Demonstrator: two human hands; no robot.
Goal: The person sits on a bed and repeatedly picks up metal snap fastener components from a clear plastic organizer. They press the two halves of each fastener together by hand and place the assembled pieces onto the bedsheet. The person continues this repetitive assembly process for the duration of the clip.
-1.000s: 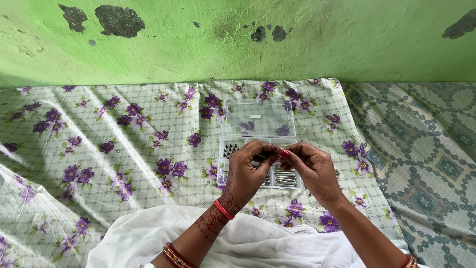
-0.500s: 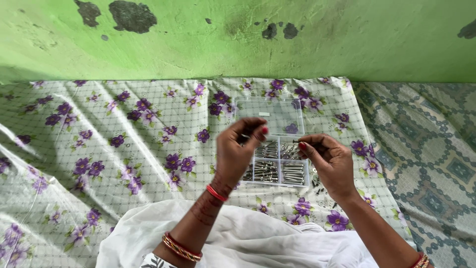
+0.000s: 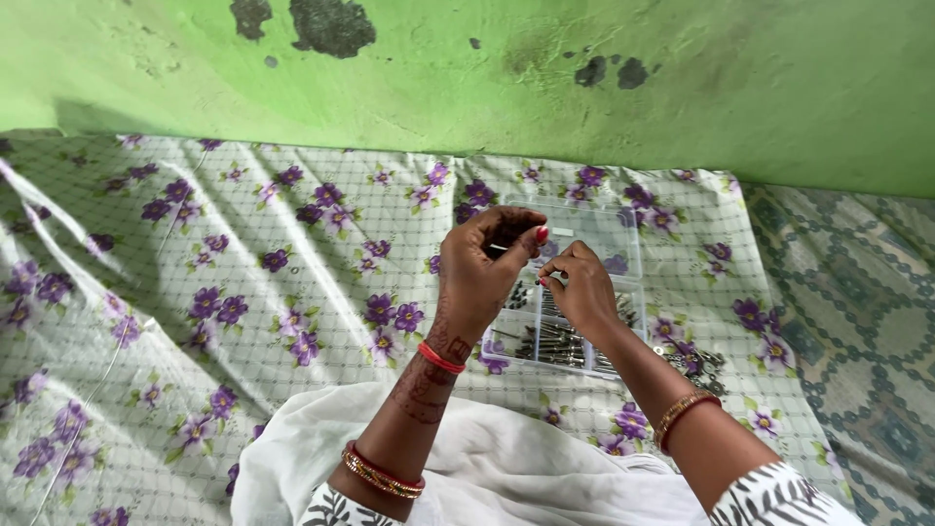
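My left hand (image 3: pixel 484 270) is raised above a clear plastic compartment box (image 3: pixel 614 229) and pinches a thin metal pin (image 3: pixel 500 247) between thumb and fingertips. My right hand (image 3: pixel 582 289) is close beside it, fingers pinched together on something small that I cannot make out. The box lies open on the floral sheet and holds several small metal pieces (image 3: pixel 555 343) in its near compartments. Both wrists wear bangles.
A white sheet with purple flowers (image 3: pixel 243 292) covers the surface. White cloth (image 3: pixel 487 468) lies over my lap. A green peeling wall (image 3: pixel 487 78) stands behind. A grey patterned cloth (image 3: pixel 857 312) lies to the right, with small dark metal bits (image 3: pixel 696 362) near its edge.
Both hands rose from the box, spread apart half a second ago, and have come back close together. The view has shifted slightly.
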